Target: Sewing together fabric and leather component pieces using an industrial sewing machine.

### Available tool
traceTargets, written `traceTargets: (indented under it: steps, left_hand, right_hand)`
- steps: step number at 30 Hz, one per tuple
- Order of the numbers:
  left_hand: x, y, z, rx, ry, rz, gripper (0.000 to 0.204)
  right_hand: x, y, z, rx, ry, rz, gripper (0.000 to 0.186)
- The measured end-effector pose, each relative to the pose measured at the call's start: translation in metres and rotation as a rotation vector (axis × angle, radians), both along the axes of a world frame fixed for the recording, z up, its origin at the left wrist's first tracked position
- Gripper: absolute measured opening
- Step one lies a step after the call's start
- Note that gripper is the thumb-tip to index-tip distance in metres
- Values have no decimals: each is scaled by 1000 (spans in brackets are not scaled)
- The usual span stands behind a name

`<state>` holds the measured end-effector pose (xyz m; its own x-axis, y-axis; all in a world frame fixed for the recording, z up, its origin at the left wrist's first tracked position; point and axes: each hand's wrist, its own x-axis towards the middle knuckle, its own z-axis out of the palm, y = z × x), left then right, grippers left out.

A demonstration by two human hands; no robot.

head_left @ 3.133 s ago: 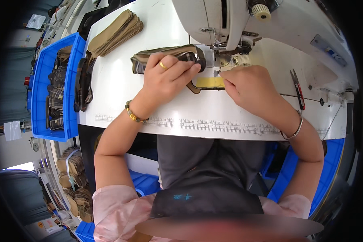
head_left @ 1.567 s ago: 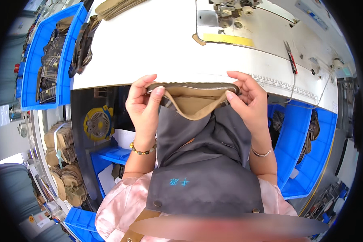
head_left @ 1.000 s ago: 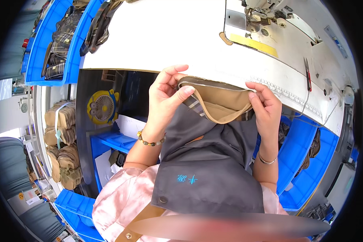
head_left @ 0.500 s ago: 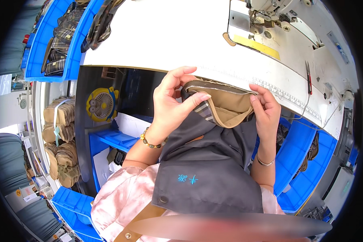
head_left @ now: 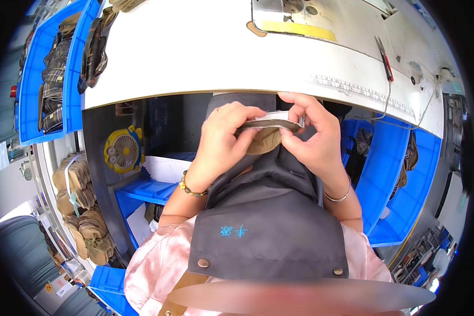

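Observation:
Just in front of the table edge, a small zippered pouch with a khaki lining hangs between my hands. Its dark zipper runs in a shallow curve along the top, and a pale strip shows behind it. My left hand pinches the pouch's left end between thumb and fingers. At the other end, my right hand is closed on the zipper edge, thumb below and fingers curled above. Much of the pouch's outside is hidden by my hands.
The white sewing table spans the front, with a sewing machine bed and red-handled scissors at right. Blue bins hold plaid pieces at left. A yellow fan and stacked khaki pieces stand below. More blue bins are at right.
My right hand has moved inward along the zipper, closer to my left. The pouch opening, wide before, is now narrowed and folded. My view has shifted, so the table sits further up and left.

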<state>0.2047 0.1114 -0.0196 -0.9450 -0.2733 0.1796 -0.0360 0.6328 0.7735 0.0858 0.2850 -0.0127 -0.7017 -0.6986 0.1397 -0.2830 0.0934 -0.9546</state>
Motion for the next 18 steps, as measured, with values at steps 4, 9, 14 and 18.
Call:
traceTargets:
  steps: [4, 9, 14, 18]
  left_hand:
    - [3, -7, -2, 414, -93, 45, 12]
    - [6, -11, -12, 675, -206, 68, 7]
    - [10, -16, -26, 860, -202, 66, 7]
    - [7, -15, -22, 1067, -193, 106, 9]
  right_hand:
    - [-4, 2, -1, 26, 24, 16, 52]
    - [-3, 2, 0, 51, -68, 24, 50]
    - [-8, 6, 1, 10, -215, 24, 46]
    - [-13, 11, -5, 19, -367, 66, 39]
